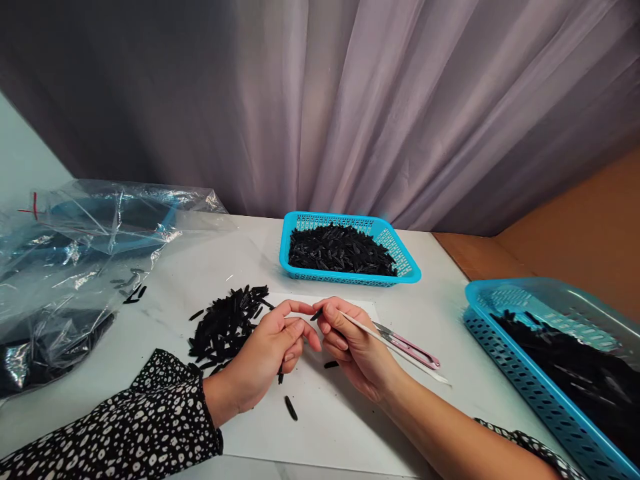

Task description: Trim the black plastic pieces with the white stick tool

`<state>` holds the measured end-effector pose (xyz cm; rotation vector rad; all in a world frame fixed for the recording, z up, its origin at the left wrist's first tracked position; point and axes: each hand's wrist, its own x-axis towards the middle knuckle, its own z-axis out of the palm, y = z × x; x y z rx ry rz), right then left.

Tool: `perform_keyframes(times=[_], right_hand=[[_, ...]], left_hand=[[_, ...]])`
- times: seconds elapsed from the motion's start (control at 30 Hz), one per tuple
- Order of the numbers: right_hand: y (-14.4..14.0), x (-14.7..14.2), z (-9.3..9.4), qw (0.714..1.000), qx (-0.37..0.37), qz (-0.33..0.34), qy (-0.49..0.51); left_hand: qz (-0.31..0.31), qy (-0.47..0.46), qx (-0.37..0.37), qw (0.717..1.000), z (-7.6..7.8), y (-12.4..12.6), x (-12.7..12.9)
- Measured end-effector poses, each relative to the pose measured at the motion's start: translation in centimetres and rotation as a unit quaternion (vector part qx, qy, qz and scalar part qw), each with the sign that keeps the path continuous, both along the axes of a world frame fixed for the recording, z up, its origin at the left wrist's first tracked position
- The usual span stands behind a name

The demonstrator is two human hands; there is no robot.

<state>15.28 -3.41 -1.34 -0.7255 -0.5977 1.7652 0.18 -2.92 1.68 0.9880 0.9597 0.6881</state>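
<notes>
Nearest, the left hand point(267, 353) and right hand point(350, 343) met over the white sheet point(340, 420) on the tabletop point(440, 280), fingers clamped on a small black strip point(316, 313); the right also gripped a thin white stick point(395, 350). The strip looked light and stiff, best pinched at its ends.

A single head-worn camera looks forward and down over the tabletop point(440, 280), close above both forearms. It faces a curtain point(380, 107) behind; the far left edge looks somewhat dim.
</notes>
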Motion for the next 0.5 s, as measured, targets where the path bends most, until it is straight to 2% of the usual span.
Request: perform_keyframes(times=[0.3, 0.5], right_hand=[[0.02, -0.01, 0.17, 1.000, -0.008, -0.010, -0.002], [-0.05, 0.11, -0.03, 1.000, 0.004, 0.015, 0.021]], left_hand=[[0.028, 0.026, 0.011, 0.999, -0.53, 0.01, -0.05], [0.073, 0.018, 0.031, 0.997, -0.62, 0.19, -0.19]])
